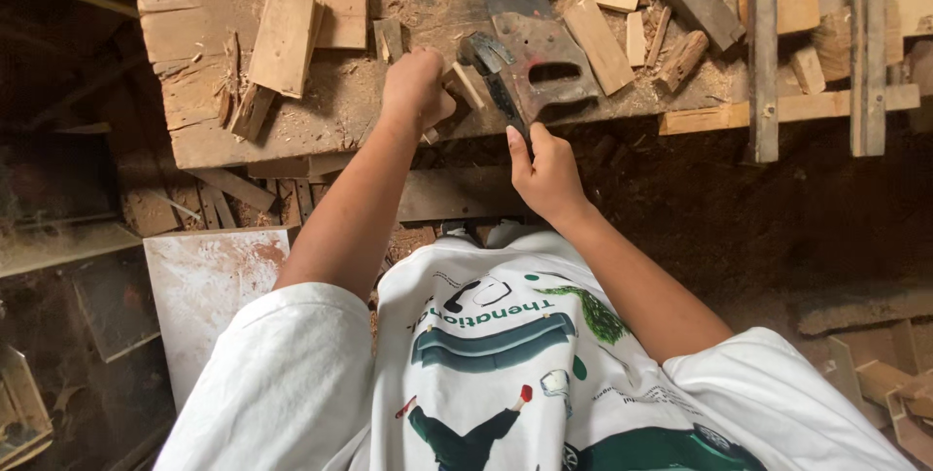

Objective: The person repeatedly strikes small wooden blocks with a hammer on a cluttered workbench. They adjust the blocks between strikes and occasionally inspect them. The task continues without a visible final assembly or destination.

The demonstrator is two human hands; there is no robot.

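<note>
Hands at the near edge of the sawdust-covered counter (pixel 194 131). Our left hand (pixel 416 90) has its grip closed around a small wood block (pixel 465 84), pinning it down at the edge, we judge to keep it steady. Our right hand (pixel 546 174) pinches the dark handle of a hammer (pixel 494 72); its head sits just beside the block, touching or nearly so. Rusty handsaw (pixel 533 53) lies flat behind the hammer, blade running away from us, handle toward us, likely parked within reach. Offcut boards (pixel 301 29) lie to the left, smaller wood scraps (pixel 622 38) to the right, well apart from the hands.
</note>
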